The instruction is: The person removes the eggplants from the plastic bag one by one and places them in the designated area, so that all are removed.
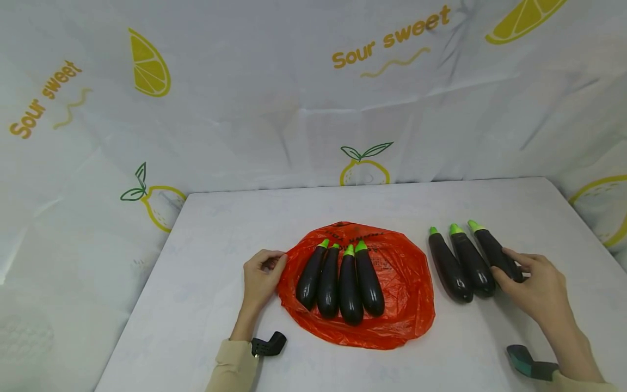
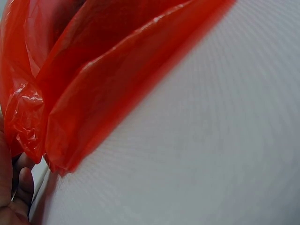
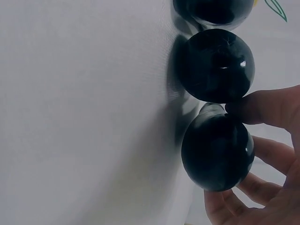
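Note:
A red plastic bag [image 1: 399, 305] lies spread on the white table with several dark eggplants [image 1: 349, 288] in a row on it, green stems pointing away. My left hand [image 1: 262, 275] pinches the bag's left edge; the left wrist view shows the crumpled red plastic [image 2: 28, 112] beside its fingers. To the right of the bag lie three more eggplants, side by side. My right hand [image 1: 539, 283] grips the rightmost eggplant [image 1: 495, 250] near its thick end. In the right wrist view, thumb and fingers curl round that eggplant [image 3: 218, 152], with the middle eggplant [image 3: 218, 65] right beside it.
A white cloth printed with lemons and lettering [image 1: 245, 109] hangs behind the table [image 1: 220, 218]. Dark wrist-worn devices, one on the left wrist [image 1: 269, 344] and one on the right [image 1: 529, 363], stick out over the table.

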Tool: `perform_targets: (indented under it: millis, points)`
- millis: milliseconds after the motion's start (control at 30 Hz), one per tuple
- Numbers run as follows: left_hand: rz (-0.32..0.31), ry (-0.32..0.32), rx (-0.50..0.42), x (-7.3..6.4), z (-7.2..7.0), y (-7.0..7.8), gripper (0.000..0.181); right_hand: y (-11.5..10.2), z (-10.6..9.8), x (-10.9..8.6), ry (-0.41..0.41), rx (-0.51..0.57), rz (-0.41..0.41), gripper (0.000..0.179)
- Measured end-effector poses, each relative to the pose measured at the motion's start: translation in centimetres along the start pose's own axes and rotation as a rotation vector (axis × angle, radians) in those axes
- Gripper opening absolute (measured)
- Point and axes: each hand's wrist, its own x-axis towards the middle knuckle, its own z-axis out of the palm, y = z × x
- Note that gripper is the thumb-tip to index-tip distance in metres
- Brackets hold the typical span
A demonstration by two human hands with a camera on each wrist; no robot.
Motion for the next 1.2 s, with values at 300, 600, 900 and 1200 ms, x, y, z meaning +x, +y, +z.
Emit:
perform_targets:
  millis: [300, 600, 900, 1200]
  points:
    - [0.017, -0.007, -0.01, -0.01, -0.14, 0.05, 0.007, 0.1, 0.17, 0.02, -0.007, 0.003, -0.002, 0.048]
    - [0.009, -0.013, -0.005, 0.04, -0.19, -0.02, 0.005, 0.18, 0.37, 0.05, -0.007, -0.001, 0.0, 0.049]
    - [0.004, 0.001, -0.006, 0.01, -0.1, 0.21, 0.007, 0.33, 0.66, -0.17, 0.028, 0.013, -0.01, 0.052]
    - [-0.02, 0.016, 0.028, 0.03, 0.15, 0.25, 0.007, 0.67, 0.67, -0.14, 0.045, 0.026, -0.011, 0.048]
